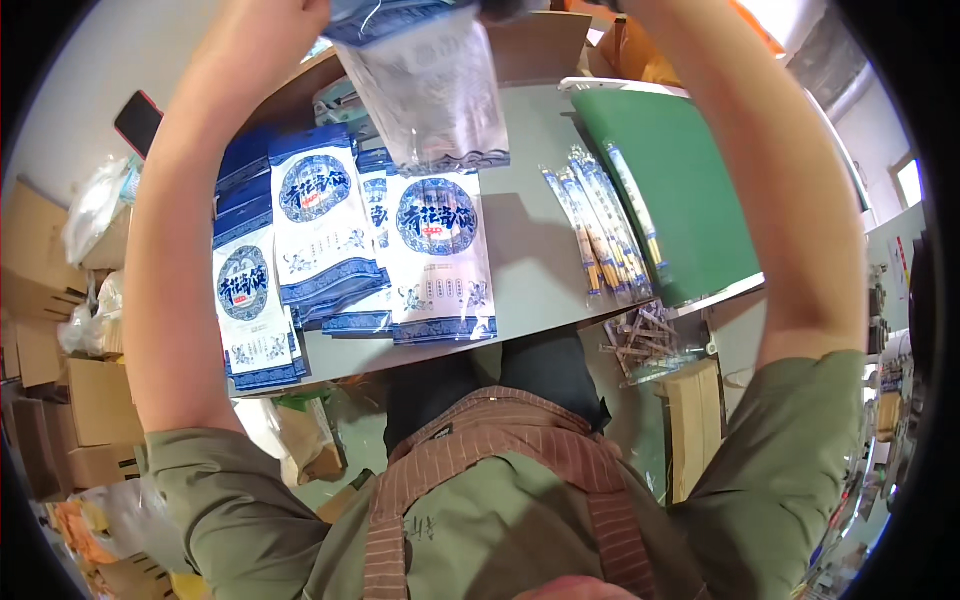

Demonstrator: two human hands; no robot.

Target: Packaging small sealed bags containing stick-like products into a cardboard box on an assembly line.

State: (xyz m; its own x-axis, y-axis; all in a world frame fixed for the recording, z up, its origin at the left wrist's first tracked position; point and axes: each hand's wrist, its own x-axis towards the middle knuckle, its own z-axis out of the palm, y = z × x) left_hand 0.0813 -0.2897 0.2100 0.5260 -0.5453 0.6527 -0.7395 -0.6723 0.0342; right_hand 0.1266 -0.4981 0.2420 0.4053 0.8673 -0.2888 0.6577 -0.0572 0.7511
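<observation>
Grey counter (525, 215); above it, a raised translucent bag (430, 100).
Left hand (298, 18) at its upper corner, right hand out of view; whether the grip pinches, one cannot tell. Loose hold could drop it onto printed packs (437, 280).

Grey table (530, 220) with packets (310, 235), wrapped sticks (600, 225) and a green board (690, 190).
Taken from the table's middle, blue-and-white packets overlap from seven to ten o'clock; slim sticks in clear wrappers lie bunched at three o'clock; farther out that way sits the white-edged green board.
</observation>
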